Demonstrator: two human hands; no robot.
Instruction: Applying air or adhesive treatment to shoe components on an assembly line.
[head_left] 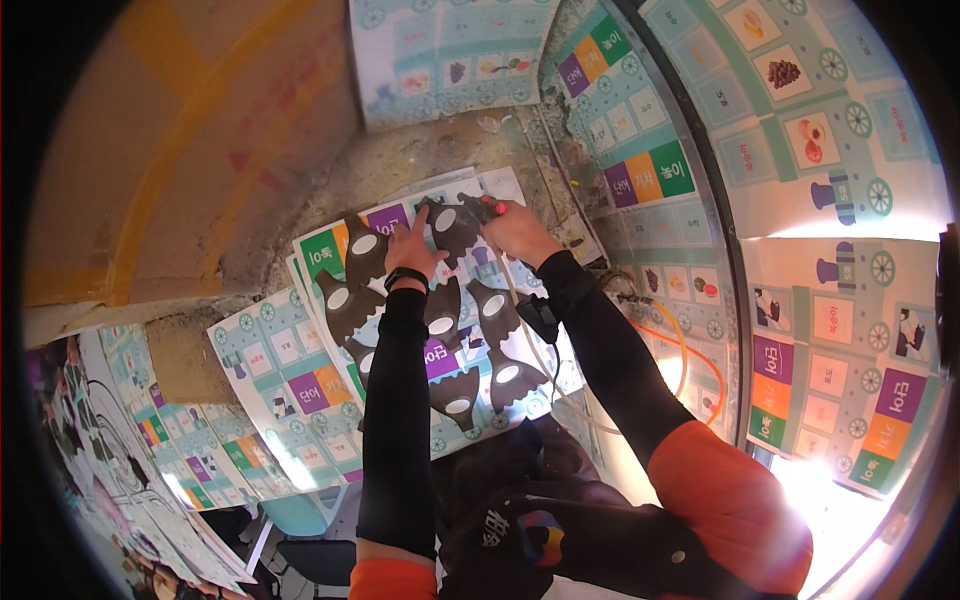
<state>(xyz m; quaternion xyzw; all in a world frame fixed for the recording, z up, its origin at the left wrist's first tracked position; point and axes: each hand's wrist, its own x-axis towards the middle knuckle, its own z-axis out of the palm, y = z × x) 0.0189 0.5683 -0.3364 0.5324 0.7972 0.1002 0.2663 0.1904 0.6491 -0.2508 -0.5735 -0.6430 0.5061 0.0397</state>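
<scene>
Several dark grey-brown cutouts, each with a white oval, lie spread over printed sheets. My left hand point(413, 250) rests with fingers apart at the upper cutout point(455, 228), its fingertips at that cutout's left edge. A neighbouring cutout point(366, 248) lies just left of this hand. My right hand point(520, 236) is closed around a small dark tool with a red part point(500, 208), at the right side of the upper cutout. The tool's exact kind is mostly hidden by my fingers. A pale tube point(512, 285) runs down from near my right hand.
Colourful printed sheets point(262, 362) are stacked under the cutouts and extend leftward. A large taped cardboard panel point(200, 150) stands at the left. More printed sheets point(830, 130) cover the right side. Yellow and orange hoses point(720, 375) curve beside my right arm.
</scene>
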